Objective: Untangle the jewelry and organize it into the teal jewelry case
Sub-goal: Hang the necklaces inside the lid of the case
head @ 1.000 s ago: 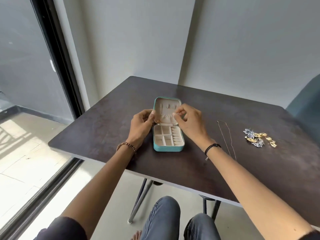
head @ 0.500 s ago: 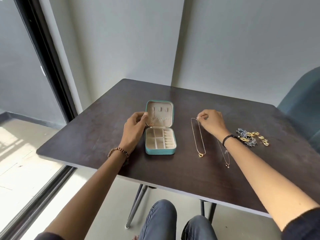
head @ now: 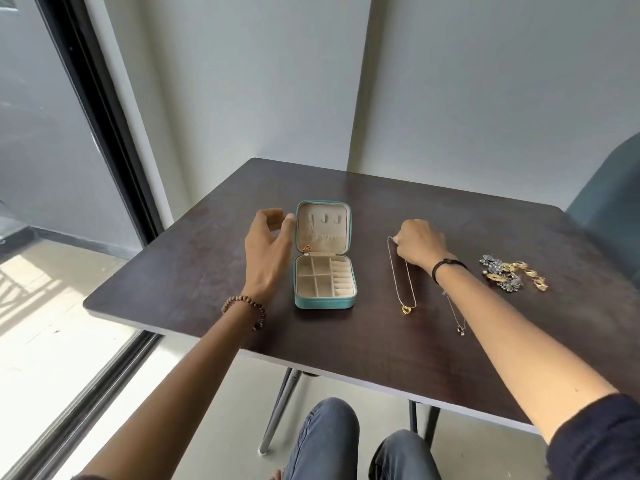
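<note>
Gold links matter most here. The gold necklace lies stretched on the dark wooden table, its long axis running from far to near, with the pendant at the near end. The right hand sits at the far end, its fingers curled down and apparently pinching the top of the chain.

The teal jewelry case stands open to the left of that chain and well apart from it. Its hooked lid is upright at the back, and a small gold pendant already hangs inside. The right hand is clearly the nearer one for the carry leftward, and bare tabletop lies between chain and case.

The left hand hovers just beside the lid's left edge, fingers apart and loosely bent, holding nothing.

A thinner necklace lies partly under the right forearm, near enough to snag, judging by its position. A pile of earrings rests farther right.
</note>
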A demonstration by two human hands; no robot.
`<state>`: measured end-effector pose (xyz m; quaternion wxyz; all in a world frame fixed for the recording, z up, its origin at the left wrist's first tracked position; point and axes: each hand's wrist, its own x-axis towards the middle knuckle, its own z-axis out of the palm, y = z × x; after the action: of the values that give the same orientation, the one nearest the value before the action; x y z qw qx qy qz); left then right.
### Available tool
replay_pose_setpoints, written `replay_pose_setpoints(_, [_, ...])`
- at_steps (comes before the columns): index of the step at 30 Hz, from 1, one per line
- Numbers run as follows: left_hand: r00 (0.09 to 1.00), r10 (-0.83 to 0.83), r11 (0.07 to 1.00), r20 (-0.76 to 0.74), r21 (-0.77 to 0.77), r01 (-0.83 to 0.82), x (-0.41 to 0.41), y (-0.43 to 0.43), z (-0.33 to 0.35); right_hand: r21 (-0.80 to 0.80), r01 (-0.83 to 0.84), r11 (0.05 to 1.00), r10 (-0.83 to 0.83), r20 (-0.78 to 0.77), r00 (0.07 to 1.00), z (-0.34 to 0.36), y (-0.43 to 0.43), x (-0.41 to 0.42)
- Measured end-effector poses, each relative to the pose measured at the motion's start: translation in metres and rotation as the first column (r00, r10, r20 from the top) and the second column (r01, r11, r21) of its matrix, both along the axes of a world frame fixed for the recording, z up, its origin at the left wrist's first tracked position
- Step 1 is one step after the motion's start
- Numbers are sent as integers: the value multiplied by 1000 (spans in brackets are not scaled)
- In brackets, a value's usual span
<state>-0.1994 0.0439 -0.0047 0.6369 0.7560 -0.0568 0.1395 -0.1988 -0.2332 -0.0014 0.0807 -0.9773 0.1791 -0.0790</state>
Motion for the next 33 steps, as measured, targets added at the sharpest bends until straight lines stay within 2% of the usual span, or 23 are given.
replay_pose_setpoints(2, [998, 30, 1000, 60, 1, -30, -6, -5, 7, -45, -26, 999, 23, -53, 998, 0, 1, -4])
replay_pose_setpoints(4, [991, 26, 999, 130, 17, -28, -13, -11, 14, -2, -45, 999, 45, -34, 998, 1, 2, -9])
replay_pose_setpoints(7, [974, -18, 999, 228, 45, 8, -23, -24, 26, 221, -22, 975, 4, 83, 997, 9, 4, -21])
replay_pose_setpoints(10, [963, -119, 993, 243, 39, 113, -35, -43, 39, 418, -60, 906, -22, 188, 982, 17, 3, -37])
replay_pose_setpoints(12, [961, -195, 981, 194, 26, 193, -43, -57, 46, 569, -124, 813, -21, 241, 970, 26, 5, -48])
replay_pose_setpoints(14, [953, -267, 964, 141, 35, 265, -48, -70, 51, 722, -207, 660, -16, 290, 957, 39, 10, -61])
replay_pose_setpoints(16, [937, -338, 941, 94, 57, 334, -52, -80, 54, 802, -282, 527, 3, 330, 944, 56, 15, -75])
replay_pose_setpoints(19, [895, -446, 894, 20, 61, 444, -56, -93, 54, 854, -339, 395, 72, 339, 938, 81, 18, -98])
replay_pose_setpoints(22, [823, -564, 825, -63, -6, 565, -64, -103, 55, 870, -357, 340, 121, 337, 934, 101, 19, -115])
replay_pose_setpoints(25, [738, -660, 751, -138, -138, 646, -74, -108, 59, 869, -380, 316, 132, 357, 925, 115, 17, -127])
replay_pose_setpoints(28, [706, -687, 727, -175, -199, 658, -83, -105, 60, 869, -392, 303, 77, 387, 919, 123, 13, -135])
replay_pose_setpoints(33, [674, -699, 714, -237, -271, 646, -92, -94, 51, 894, -380, 238, -135, 418, 898, 128, 0, -140])
